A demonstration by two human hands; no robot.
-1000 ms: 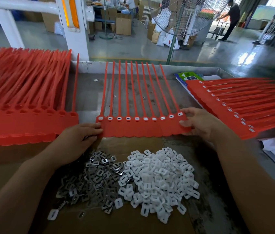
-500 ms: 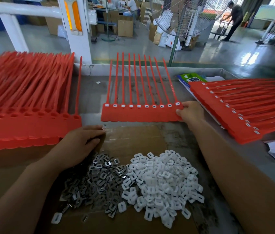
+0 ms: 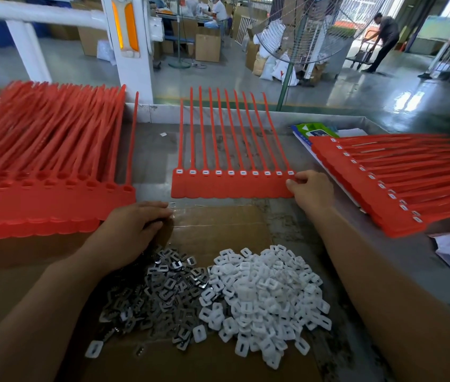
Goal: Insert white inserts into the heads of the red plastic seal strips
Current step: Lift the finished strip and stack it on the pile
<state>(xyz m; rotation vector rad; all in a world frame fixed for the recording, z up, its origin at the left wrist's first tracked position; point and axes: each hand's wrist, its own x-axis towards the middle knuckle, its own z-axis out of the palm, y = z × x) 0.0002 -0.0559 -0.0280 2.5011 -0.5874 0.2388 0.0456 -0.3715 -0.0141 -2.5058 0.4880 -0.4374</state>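
Head view: right hand (image 3: 312, 191) pinches one end of the strip (image 3: 232, 187), all 10 heads filled, likely to slide it onto the finished stack (image 3: 361, 194). Left hand (image 3: 130, 232) curls by the clips (image 3: 163, 290); whether it holds anything is unclear.

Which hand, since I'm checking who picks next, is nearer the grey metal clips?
Left. The left hand rests at the far-left edge of the metal clips; the right hand is beyond them, pinching the right end of the red strip sheet.

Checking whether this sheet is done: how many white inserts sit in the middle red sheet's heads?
10 white inserts, one per head in a row across the middle red sheet, from its left end to the right hand. None seems hidden.
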